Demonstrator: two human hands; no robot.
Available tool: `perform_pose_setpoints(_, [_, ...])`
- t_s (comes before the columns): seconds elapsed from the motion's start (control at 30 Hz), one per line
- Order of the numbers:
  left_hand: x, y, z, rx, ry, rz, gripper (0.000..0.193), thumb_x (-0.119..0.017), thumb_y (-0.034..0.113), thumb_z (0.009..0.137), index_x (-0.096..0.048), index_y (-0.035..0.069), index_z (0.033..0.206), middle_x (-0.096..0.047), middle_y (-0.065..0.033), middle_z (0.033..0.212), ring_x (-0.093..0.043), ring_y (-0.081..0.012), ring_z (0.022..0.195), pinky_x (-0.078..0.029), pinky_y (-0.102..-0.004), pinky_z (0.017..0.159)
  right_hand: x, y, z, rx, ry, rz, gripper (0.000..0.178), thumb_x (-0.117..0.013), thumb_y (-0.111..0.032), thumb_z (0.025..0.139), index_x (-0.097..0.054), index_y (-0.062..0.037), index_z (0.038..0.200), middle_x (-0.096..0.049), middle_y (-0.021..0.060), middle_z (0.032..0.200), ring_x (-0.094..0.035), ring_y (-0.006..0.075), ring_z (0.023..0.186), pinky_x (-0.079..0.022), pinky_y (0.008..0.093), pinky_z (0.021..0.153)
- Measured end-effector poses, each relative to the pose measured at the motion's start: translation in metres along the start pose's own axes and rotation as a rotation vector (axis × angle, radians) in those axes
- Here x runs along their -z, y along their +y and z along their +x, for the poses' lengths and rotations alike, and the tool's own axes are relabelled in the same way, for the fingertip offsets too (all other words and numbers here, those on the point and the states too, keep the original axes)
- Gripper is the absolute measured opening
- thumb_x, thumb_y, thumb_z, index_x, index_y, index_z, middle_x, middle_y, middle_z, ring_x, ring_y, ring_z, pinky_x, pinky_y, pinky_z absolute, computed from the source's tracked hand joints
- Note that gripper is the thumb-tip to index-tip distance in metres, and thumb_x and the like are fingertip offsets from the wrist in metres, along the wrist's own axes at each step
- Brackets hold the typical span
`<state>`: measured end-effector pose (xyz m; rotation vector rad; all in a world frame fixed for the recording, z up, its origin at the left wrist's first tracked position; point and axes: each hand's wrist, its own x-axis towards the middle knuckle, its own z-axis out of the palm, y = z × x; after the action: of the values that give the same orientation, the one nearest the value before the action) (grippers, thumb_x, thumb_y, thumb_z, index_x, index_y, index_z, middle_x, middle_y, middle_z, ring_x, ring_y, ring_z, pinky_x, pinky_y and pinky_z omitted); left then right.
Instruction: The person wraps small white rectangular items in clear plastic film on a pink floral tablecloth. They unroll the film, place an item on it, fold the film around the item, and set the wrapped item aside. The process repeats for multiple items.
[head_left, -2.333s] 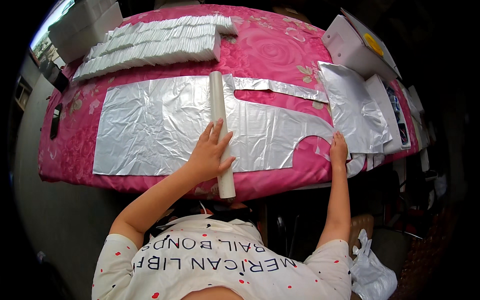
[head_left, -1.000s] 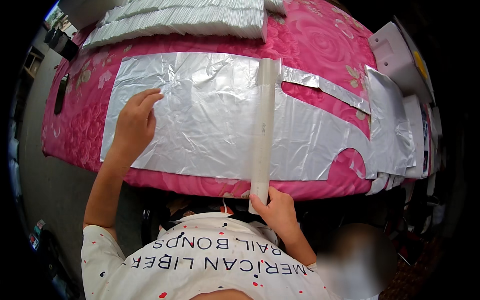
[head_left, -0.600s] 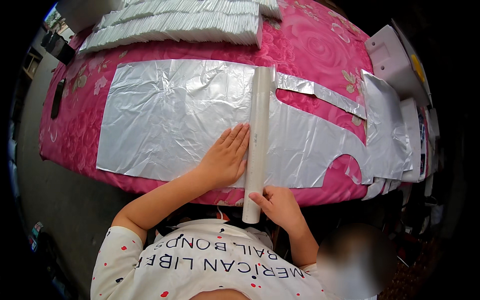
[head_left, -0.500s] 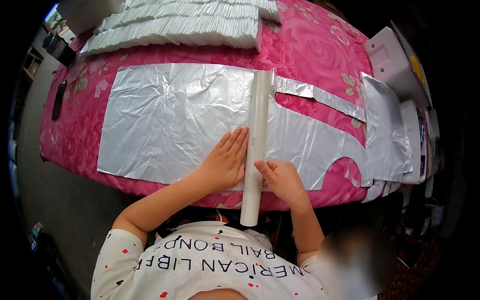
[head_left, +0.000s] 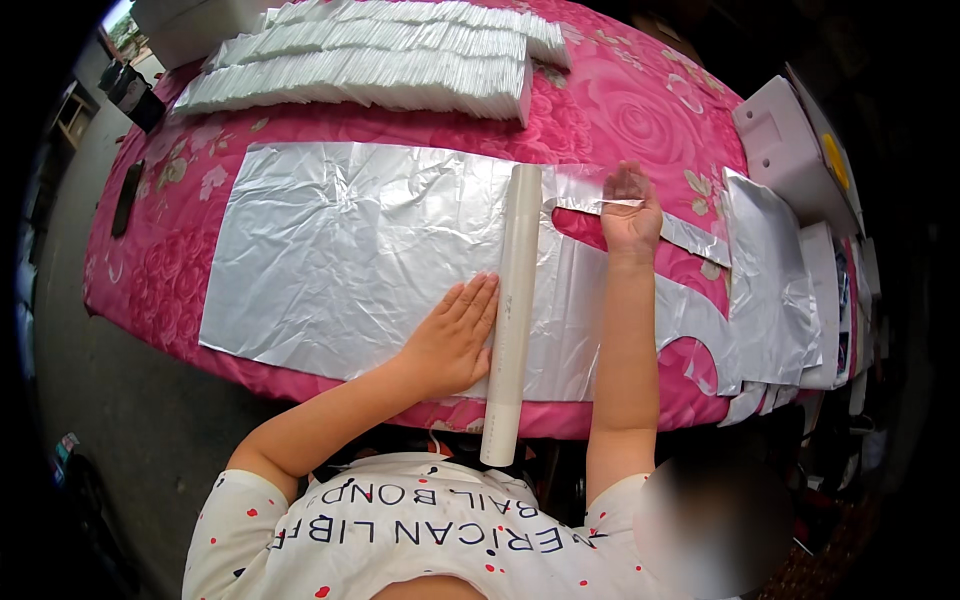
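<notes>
A thin, silvery plastic sheet [head_left: 350, 250] with apron-like cutouts on its right part lies spread across the table. Across it, roughly front to back, rests a long white plastic tube [head_left: 515, 300], its near end past the table edge. My left hand [head_left: 460, 335] is flat on the sheet with fingers extended, against the tube's left side. Right of the tube, near its far end, my right hand [head_left: 632, 215] reaches forward by the sheet's narrow strap [head_left: 690, 238]. Its fingers look extended beneath a see-through layer of film, which blurs them partly.
Piles of folded white plastic [head_left: 380, 75] stand along the far side of the pink floral tablecloth [head_left: 640, 110]. A white foam box [head_left: 785, 140] and more silvery sheeting [head_left: 770, 280] are at right. A dark bottle [head_left: 132, 95] and a dark narrow object [head_left: 127, 198] sit left.
My right hand has left the tube's near part and moved forward and right, under the film near the strap. My left hand stays flat beside the tube.
</notes>
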<state>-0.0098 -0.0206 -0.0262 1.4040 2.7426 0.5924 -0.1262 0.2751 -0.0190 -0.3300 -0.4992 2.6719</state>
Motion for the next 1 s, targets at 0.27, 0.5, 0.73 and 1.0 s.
perform_pose_setpoints(0.27, [-0.004,-0.001,-0.003,0.025,0.016,-0.016,0.067,-0.043,0.025,0.08,-0.029,-0.012,0.133,-0.025,-0.0259,0.143,-0.021,-0.0353,0.136,-0.014,-0.0438,0.112,-0.118,0.027,-0.064,0.241,-0.368,-0.661,0.038,-0.033,-0.023,0.099,-0.044,-0.0024,0.129,-0.054,0.0122,0.125,-0.047,0.0215,0.12,-0.034,0.0355,0.104])
perform_pose_setpoints(0.5, [-0.008,-0.002,-0.003,-0.05,0.096,0.048,0.068,-0.045,0.029,0.084,-0.027,-0.015,0.132,-0.024,-0.0312,0.142,-0.021,-0.0424,0.135,-0.017,-0.0482,0.11,-0.095,0.251,-0.149,0.289,-0.987,-1.706,0.037,-0.045,-0.021,0.092,-0.051,0.0004,0.121,-0.053,0.0218,0.122,-0.039,0.0408,0.123,-0.025,0.05,0.104])
perform_pose_setpoints(0.73, [0.006,-0.001,-0.001,-0.037,0.038,0.135,0.066,-0.045,0.028,0.086,-0.027,-0.012,0.135,-0.022,-0.0286,0.144,-0.024,-0.04,0.134,-0.019,-0.0467,0.109,-0.088,0.254,-0.177,0.135,-1.179,-1.731,0.053,-0.052,-0.031,0.088,-0.044,0.0007,0.13,-0.031,0.0222,0.141,-0.02,0.0387,0.135,-0.018,0.048,0.109])
perform_pose_setpoints(1.0, [0.029,-0.058,0.063,0.341,0.412,-1.354,0.048,-0.041,0.028,0.093,-0.04,-0.003,0.13,-0.042,-0.0138,0.134,-0.039,-0.0222,0.126,-0.031,-0.0336,0.104,-0.061,0.049,-0.184,0.61,-0.962,-1.685,0.047,-0.057,-0.028,0.087,-0.05,-0.0009,0.124,-0.048,0.0163,0.13,-0.04,0.0357,0.125,-0.032,0.0432,0.103])
